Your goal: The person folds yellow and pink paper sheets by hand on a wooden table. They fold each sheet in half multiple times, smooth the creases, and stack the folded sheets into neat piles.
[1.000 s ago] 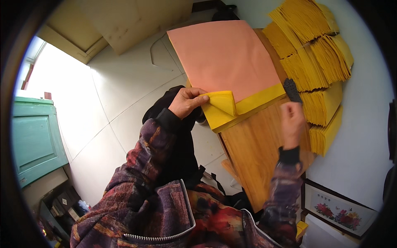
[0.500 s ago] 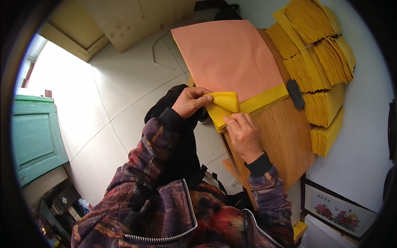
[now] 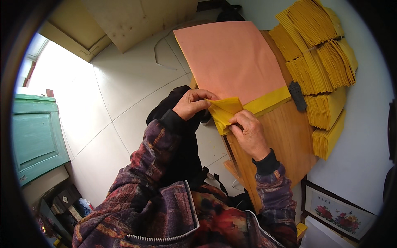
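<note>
Yellow folded paper is held between my two hands over the near left edge of the wooden table. My left hand pinches its upper left corner between thumb and fingers. On the right, my right hand grips the lower right edge, thumb below and fingers on top. The paper's open fold has creases running to its corners. Just beyond lies a large pink sheet, with a strip of yellow sheets showing from under its near edge.
Several stacks of folded yellow paper stand along the wall at the right. A dark grey, rough strip lies beside them on the wooden table. A framed flower picture leans at the lower right; a green cabinet door is at the left.
The raised yellow flap has come down flatter. My right hand has shifted slightly right and its grip has changed, with the thumb now under the edge. The view has moved a little.
</note>
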A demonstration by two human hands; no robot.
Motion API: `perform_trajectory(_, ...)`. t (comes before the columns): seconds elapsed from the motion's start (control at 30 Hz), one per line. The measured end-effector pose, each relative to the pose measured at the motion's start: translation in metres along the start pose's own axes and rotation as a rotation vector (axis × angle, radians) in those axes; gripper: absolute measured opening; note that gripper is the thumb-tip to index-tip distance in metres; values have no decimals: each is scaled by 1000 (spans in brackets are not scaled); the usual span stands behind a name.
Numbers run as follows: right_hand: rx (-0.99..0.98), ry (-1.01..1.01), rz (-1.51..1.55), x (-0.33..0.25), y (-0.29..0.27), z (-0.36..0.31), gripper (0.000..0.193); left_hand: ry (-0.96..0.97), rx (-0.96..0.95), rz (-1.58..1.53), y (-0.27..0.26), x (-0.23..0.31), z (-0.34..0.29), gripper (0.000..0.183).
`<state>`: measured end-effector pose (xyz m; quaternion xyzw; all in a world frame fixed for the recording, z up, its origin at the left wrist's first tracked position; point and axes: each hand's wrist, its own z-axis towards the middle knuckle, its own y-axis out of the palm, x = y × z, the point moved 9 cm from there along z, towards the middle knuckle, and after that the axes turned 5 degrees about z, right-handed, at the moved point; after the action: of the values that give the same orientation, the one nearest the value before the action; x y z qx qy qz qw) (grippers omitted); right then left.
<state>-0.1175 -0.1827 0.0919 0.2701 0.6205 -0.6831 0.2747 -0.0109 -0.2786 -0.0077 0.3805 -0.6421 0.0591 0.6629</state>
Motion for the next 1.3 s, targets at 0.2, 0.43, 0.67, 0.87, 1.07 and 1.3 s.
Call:
perform_trajectory(0.2, -11, 20, 14, 1, 0, 0, 16, -39, -42, -127, 4, 0, -3, 28)
perform_trajectory(0.43, -16, 17, 18, -1, 1, -2, 14, -27, 68, 91, -3, -6, 2, 21)
perform_trajectory(0.67, 257, 104, -11, -2, -31, -23, 48, 15, 60, 42, -2, -11, 4, 19)
perform_trajectory(0.87, 250, 60, -130, 1, -2, 1, 68, -1, 80, -7, -3, -12, 3, 19)
perform_trajectory(1.07, 285, -17, -235, 3, 1, -2, 44, 21, 75, 16, -3, -12, 5, 18)
perform_trajectory(1.3, 267, -53, -166, 7, -3, 0, 41, 18, -54, -20, 8, 2, -3, 24)
